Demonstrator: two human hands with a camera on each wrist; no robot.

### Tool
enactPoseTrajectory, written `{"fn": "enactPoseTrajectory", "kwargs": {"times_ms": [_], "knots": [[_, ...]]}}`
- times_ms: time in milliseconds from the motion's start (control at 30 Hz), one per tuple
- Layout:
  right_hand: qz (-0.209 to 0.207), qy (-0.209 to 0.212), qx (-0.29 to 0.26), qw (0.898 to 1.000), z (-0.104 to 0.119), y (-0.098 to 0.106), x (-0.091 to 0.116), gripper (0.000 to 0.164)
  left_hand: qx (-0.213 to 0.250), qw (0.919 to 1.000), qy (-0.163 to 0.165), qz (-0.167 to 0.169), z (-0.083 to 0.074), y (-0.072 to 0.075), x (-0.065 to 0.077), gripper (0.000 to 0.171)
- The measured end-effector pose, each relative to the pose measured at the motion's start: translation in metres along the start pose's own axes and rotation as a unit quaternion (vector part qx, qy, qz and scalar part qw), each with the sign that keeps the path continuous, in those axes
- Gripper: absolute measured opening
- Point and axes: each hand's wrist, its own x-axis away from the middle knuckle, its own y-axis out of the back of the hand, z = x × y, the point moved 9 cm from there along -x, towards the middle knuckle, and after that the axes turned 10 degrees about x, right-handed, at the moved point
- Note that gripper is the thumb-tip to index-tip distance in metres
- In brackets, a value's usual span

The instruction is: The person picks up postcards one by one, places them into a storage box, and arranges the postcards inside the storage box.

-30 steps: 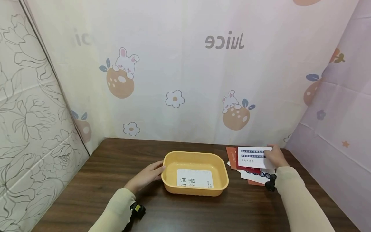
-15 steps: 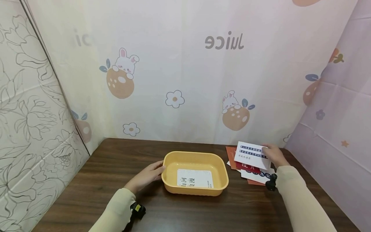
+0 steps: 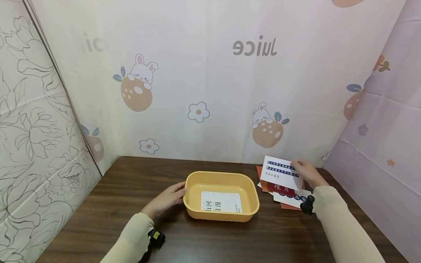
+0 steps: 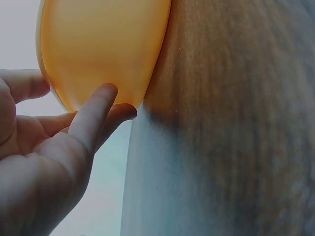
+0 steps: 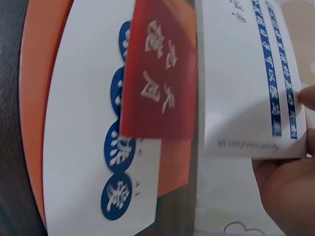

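My right hand (image 3: 307,173) pinches a white postcard (image 3: 282,171) by its right end, thumb and fingers on either face. Blue bands of writing cross the card, which is tilted above a loose pile. In the pile lie a red card (image 3: 281,189), a white card with blue ovals (image 5: 78,118) and orange cards (image 5: 39,73). My left hand (image 3: 166,200) touches the left end of a yellow plastic basin (image 3: 220,217). In the left wrist view its fingers (image 4: 101,105) lie extended against the basin's outer wall. Inside the basin is a white card (image 3: 227,202) with black characters.
The dark wooden table (image 3: 210,241) ends at the back against a printed curtain (image 3: 210,73). Another curtain (image 3: 381,146) hangs along the right side, close to the right arm. A panel with flower outlines (image 3: 39,146) borders the left.
My right hand has raised the white postcard, tilting it and moving it slightly left, which uncovers more of the red card. My left hand and the basin have stayed in place.
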Motion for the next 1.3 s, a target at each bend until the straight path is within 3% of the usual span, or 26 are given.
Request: {"fn": "enactPoseTrajectory", "kwargs": {"times_ms": [367, 867, 1300], "knots": [[0.014, 0.101, -0.019, 0.995, 0.049, 0.001, 0.01, 0.05, -0.002, 1.0, 0.0, 0.003, 0.0, -0.001, 0.0, 0.056], [0.025, 0.138, -0.044, 0.989, 0.089, 0.002, 0.016, 0.051, 0.003, 1.0, -0.002, 0.006, 0.001, 0.0, -0.001, 0.056], [0.051, 0.169, -0.024, 0.984, 0.13, -0.015, 0.026, 0.042, 0.001, 1.0, -0.001, 0.006, 0.001, 0.0, -0.001, 0.056]]}}
